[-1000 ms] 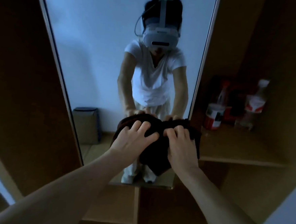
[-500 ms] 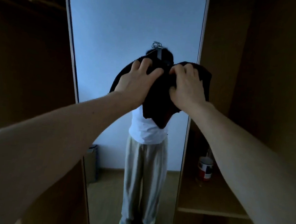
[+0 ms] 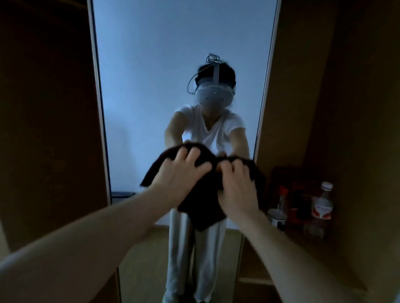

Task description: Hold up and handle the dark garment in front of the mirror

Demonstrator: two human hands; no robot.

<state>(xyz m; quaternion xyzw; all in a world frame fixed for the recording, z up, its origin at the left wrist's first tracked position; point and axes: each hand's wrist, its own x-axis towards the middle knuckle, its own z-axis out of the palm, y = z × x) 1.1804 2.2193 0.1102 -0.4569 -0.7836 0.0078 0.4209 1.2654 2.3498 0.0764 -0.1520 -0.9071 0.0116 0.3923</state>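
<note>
Head view, dim light, blue cast. Both my arms reach forward at a tall mirror (image 3: 153, 53) set between brown wardrobe panels.

My left hand (image 3: 177, 173) grips the left part of a dark cloth (image 3: 197, 212), fingers curled over its top edge. My right hand (image 3: 235, 189) grips the right part the same way, knuckles up. The two hands sit close together, nearly touching at the fingertips. The cloth is held up in the air in front of the mirror, about level with the waist of my reflection; it is bunched under both hands, with one corner sticking out to the left and a loose point hanging down between my wrists.

Mirror shows me facing it: headset (image 3: 214, 94) on, white tee, pale loose trousers, arms out, the cloth's far side just visible above my fingers.

Right of the mirror, an open shelf (image 3: 306, 244) in the wardrobe. On it, from left: a small can (image 3: 276, 219) with a pale band, a slim bottle (image 3: 282, 199) with a red cap just behind it, a dark red object farther back that is too dim to make out, and a clear plastic bottle (image 3: 320, 209) with a white cap and a red-and-white label. Contents of the bottles cannot be read in this light; the clear one looks dark in its lower part.
</note>
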